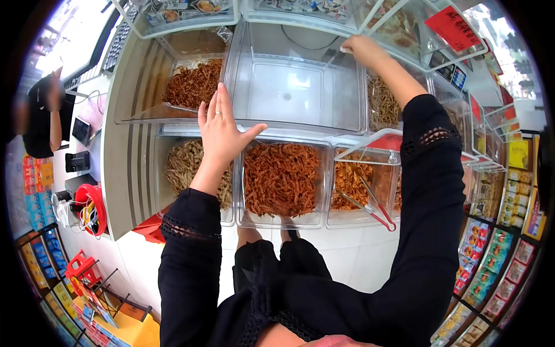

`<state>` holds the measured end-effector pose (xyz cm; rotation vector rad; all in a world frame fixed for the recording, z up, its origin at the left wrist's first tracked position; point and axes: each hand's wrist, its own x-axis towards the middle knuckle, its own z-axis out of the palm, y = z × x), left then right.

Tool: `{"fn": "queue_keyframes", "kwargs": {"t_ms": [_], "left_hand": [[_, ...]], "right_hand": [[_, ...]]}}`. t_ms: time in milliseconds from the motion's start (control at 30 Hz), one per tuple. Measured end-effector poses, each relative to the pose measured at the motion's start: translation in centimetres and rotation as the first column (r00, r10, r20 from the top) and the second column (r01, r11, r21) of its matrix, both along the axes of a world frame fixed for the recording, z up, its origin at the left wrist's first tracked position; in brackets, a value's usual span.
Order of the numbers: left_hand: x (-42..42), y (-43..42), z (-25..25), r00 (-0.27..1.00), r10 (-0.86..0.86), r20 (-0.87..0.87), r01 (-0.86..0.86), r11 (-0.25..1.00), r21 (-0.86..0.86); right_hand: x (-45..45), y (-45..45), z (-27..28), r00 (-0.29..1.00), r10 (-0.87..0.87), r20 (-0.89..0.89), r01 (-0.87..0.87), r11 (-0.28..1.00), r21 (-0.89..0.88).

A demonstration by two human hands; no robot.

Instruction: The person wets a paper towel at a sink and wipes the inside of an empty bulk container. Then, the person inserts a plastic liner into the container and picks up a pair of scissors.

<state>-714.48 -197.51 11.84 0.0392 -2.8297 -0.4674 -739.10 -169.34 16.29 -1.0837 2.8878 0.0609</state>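
Note:
Over the divider left of a clear plastic bin [289,95] with nothing in it, my left hand [224,128] is spread, a ring on one finger. My right hand [366,51] is closed at that bin's upper right corner, pinching something small and white, perhaps a cloth or tissue. Reddish-brown shredded food [193,84] lies in the bin to the left. Below are bins of pale shreds [184,165], dark red shreds [281,178] and orange pieces [352,179]. Red-handled tongs [378,209] rest on the orange pieces' bin.
Behind the bins runs a raised row of clear boxes with packets [188,13] and a red sign [452,28]. Another person [43,115] stands at the far left. A red basket [91,209] sits beside the counter. Shelves of packaged goods [497,254] line the right.

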Motion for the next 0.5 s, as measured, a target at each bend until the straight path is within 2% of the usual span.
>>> {"fn": "queue_keyframes", "kwargs": {"t_ms": [67, 133, 167, 233, 267, 333, 433, 500], "left_hand": [[0.0, 0.0, -0.2, 1.000, 0.000, -0.006, -0.001, 1.000, -0.003], [0.0, 0.0, -0.3, 1.000, -0.002, -0.005, 0.002, 1.000, -0.001], [0.0, 0.0, -0.2, 1.000, -0.001, -0.007, 0.001, 1.000, -0.004], [0.0, 0.0, -0.2, 1.000, 0.002, -0.014, -0.002, 1.000, -0.005], [0.0, 0.0, -0.2, 1.000, -0.004, -0.019, 0.004, 1.000, -0.005], [0.0, 0.0, 0.0, 1.000, -0.008, -0.007, 0.008, 1.000, -0.012], [0.1, 0.1, 0.0, 1.000, -0.011, -0.002, 0.011, 1.000, -0.024], [0.1, 0.1, 0.0, 1.000, -0.009, -0.006, 0.009, 1.000, -0.022]], "right_hand": [[-0.7, 1.1, -0.5, 0.999, 0.031, 0.018, -0.032, 0.999, 0.036], [-0.8, 1.6, -1.4, 0.991, 0.063, -0.115, -0.060, 0.998, 0.035], [-1.3, 1.6, -1.6, 0.991, 0.068, -0.114, -0.064, 0.997, 0.036], [-1.8, 1.1, -1.7, 0.991, -0.093, -0.093, 0.104, 0.988, 0.118], [-1.9, 0.9, -1.9, 0.992, -0.093, -0.087, 0.103, 0.988, 0.118], [-1.8, 0.9, -2.2, 0.962, 0.067, -0.266, -0.003, 0.972, 0.234], [-1.0, 0.4, -1.9, 0.959, 0.030, -0.280, 0.058, 0.951, 0.303], [-0.2, 0.4, -1.9, 0.956, -0.010, -0.293, 0.093, 0.958, 0.271]]}}
